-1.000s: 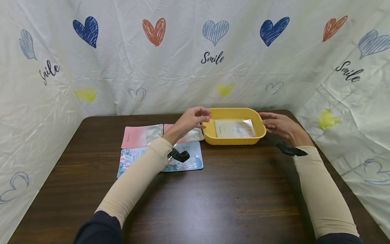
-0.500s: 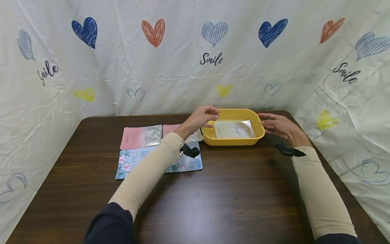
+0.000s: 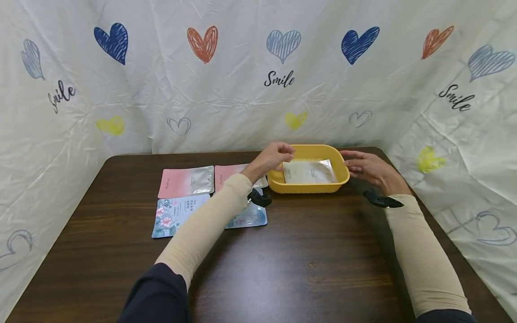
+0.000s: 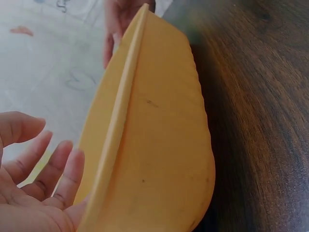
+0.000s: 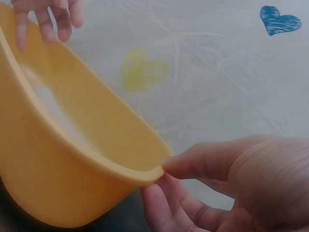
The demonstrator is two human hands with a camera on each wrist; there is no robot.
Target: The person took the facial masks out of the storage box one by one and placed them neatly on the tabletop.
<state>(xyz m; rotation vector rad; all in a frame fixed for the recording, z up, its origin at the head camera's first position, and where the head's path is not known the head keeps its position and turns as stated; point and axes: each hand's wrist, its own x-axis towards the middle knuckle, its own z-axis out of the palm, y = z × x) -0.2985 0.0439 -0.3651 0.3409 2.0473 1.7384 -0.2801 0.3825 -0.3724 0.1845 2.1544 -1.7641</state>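
Observation:
A yellow plastic basin [image 3: 307, 189] stands at the back of the table, with a white-and-silver mask sachet [image 3: 308, 172] lying flat inside. My left hand [image 3: 271, 160] hovers over the basin's left end, fingers loosely bent and nothing held; the left wrist view shows the fingers [image 4: 70, 174] spread near the rim. At the opposite end, my right hand [image 3: 371, 170] pinches the rim, its thumb [image 5: 203, 159] on top and fingers below. Left of the basin lie two pink-silver sachets [image 3: 186, 182] and two blue floral sachets [image 3: 177, 214], partly covered by my left arm.
The dark wooden table [image 3: 299, 255] reaches toward me in front of the basin. A white curtain [image 3: 226, 103] printed with hearts hangs right behind the table's back edge and along both sides.
My left hand has moved right, from beside the basin's left rim to over its inside. The right hand stays at the right rim. The sachets have not moved.

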